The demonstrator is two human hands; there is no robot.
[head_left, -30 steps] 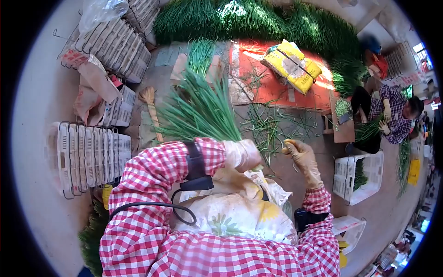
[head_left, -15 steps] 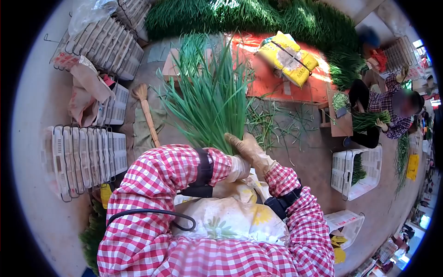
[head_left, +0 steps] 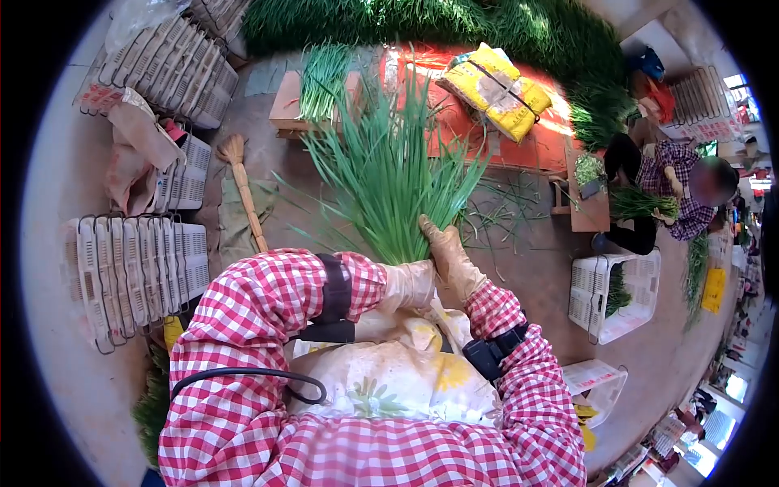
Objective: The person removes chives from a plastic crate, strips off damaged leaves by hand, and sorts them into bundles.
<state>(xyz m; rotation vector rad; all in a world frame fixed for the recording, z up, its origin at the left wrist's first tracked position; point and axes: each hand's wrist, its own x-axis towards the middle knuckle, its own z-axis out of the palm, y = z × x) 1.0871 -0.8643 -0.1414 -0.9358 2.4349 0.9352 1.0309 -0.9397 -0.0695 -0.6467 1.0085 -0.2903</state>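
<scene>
A large bunch of green chives (head_left: 389,191) fans out in front of me, its long flat leaves pointing away. My left hand (head_left: 410,284), in a pale glove, is closed around the lower end, with its fingers partly hidden. Against the right side of the bunch, just above the left hand, my right hand (head_left: 451,256) grips in a tan, soiled glove. The stem ends are hidden by the hands. Below them, a stained, flower-printed apron (head_left: 406,377) covers my lap.
A wooden stool (head_left: 294,109) bears more chives (head_left: 324,81). Yellow packs (head_left: 499,93) lie on an orange sheet (head_left: 462,150). At left are a broom (head_left: 243,191) and crates (head_left: 138,272). On the right, a person (head_left: 677,183) handles greens near a white crate (head_left: 600,292).
The leaves have spread further right. My right hand's fingers, earlier pointing left across the stems, now point upward along the bunch's right side. The view has shifted slightly.
</scene>
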